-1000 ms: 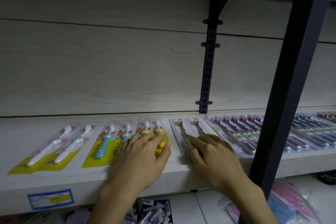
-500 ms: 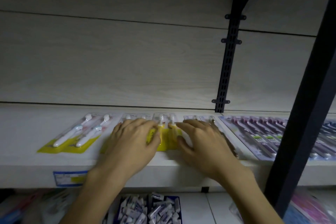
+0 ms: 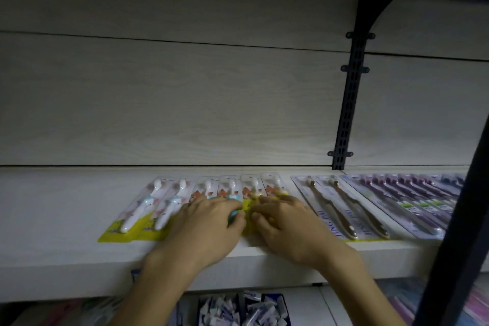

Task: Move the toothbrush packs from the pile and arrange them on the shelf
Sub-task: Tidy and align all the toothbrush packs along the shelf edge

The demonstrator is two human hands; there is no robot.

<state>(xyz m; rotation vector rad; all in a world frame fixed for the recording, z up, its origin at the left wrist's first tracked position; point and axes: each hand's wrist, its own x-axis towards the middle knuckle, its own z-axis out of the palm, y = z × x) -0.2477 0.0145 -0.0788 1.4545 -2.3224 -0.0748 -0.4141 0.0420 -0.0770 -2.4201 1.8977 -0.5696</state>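
Nearest to us, below the shelf's front edge (image 3: 79, 276), a dark bin of small packs (image 3: 243, 307) sits on the lower level, perhaps the pile we draw from. On the shelf, our left hand (image 3: 209, 222) lies flat over the blue-handled yellow-card pack (image 3: 211, 190), fingers spread and released, pressing rather than gripping. Our right hand (image 3: 288, 225) rests the same way on the neighbouring yellow-card pack (image 3: 264, 188), its grip relaxed, fingertips near the left thumb. To do this well, we judge that we should slide both packs with even downward pressure until their edges meet without overlapping, tops in line with the white-brush pack (image 3: 148, 204) at left. Further right lie the pale twin-brush pack (image 3: 333, 204) and the purple packs (image 3: 412, 198).
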